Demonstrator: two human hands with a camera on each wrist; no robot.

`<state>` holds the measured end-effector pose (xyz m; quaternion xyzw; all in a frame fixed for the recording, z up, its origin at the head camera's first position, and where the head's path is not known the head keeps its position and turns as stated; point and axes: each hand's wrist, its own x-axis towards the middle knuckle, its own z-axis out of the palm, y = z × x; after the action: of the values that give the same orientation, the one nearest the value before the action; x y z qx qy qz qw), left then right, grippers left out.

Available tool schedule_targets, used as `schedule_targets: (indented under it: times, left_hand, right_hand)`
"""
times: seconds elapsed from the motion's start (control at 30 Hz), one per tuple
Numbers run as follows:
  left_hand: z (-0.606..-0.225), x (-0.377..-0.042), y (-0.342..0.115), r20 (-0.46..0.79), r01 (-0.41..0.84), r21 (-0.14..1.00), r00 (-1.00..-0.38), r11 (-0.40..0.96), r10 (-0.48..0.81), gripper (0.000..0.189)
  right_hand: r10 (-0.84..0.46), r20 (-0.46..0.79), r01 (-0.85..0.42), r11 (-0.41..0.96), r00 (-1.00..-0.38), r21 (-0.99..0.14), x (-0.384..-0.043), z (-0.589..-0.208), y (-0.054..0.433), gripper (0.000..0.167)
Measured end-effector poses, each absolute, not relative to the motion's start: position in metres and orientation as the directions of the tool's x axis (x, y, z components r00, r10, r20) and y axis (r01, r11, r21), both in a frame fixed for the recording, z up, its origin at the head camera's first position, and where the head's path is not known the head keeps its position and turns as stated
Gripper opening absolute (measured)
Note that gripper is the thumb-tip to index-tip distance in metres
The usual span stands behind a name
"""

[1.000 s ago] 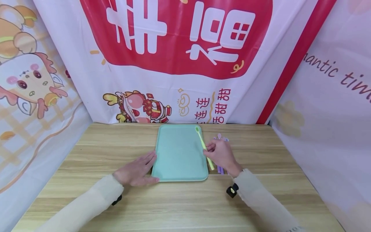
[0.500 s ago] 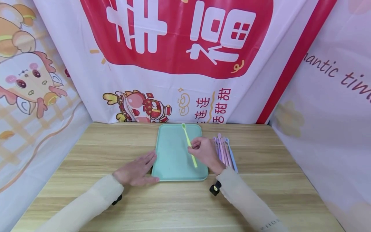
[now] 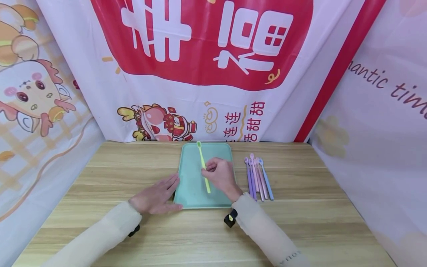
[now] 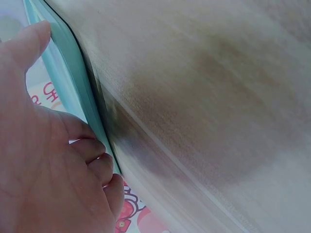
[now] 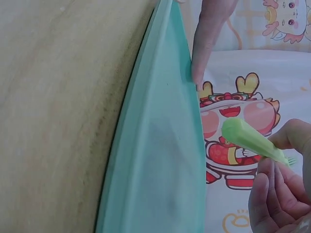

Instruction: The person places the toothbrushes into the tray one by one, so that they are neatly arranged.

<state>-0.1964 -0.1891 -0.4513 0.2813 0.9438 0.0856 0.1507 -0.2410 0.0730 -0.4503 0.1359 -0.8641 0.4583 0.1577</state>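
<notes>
A yellow-green toothbrush (image 3: 202, 163) is pinched between the thumb and fingers of my right hand (image 3: 221, 175). It is over the mint-green tray (image 3: 190, 193), its bristle head pointing to the far edge. In the right wrist view, the handle end of the toothbrush (image 5: 248, 136) points toward the camera, apart from the tray (image 5: 165, 160). My left hand (image 3: 156, 194) rests at the tray's left edge with straight fingers. In the left wrist view, that hand (image 4: 53, 145) touches the tray rim (image 4: 80, 82) with thumb and fingertips.
Several toothbrushes (image 3: 257, 180) in purple, pink and blue lie side by side on the wooden table (image 3: 300, 215), right of the tray. A printed cloth (image 3: 213, 81) hangs behind the table's far edge, with more cloth on both sides.
My right hand has carried the yellow-green toothbrush leftward, from the tray's right edge to above its middle. The row of other toothbrushes is now uncovered. My left hand has stayed put.
</notes>
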Motion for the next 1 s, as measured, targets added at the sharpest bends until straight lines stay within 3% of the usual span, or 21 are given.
schedule_targets:
  times: [0.37,1.0]
  left_hand:
    - [-0.448,-0.195,-0.188,-0.228,0.519,0.242,-0.791,0.82,0.567,0.1]
    - [-0.45,-0.196,-0.189,-0.235,0.527,0.223,-0.787,0.82,0.57,0.1]
  right_hand:
    - [-0.03,0.312,-0.278,0.54,-0.95,-0.795,-0.243,-0.462,0.04,0.013]
    - [0.032,0.057,-0.03,0.551,-0.998,-0.834,-0.255,-0.47,0.009,0.014]
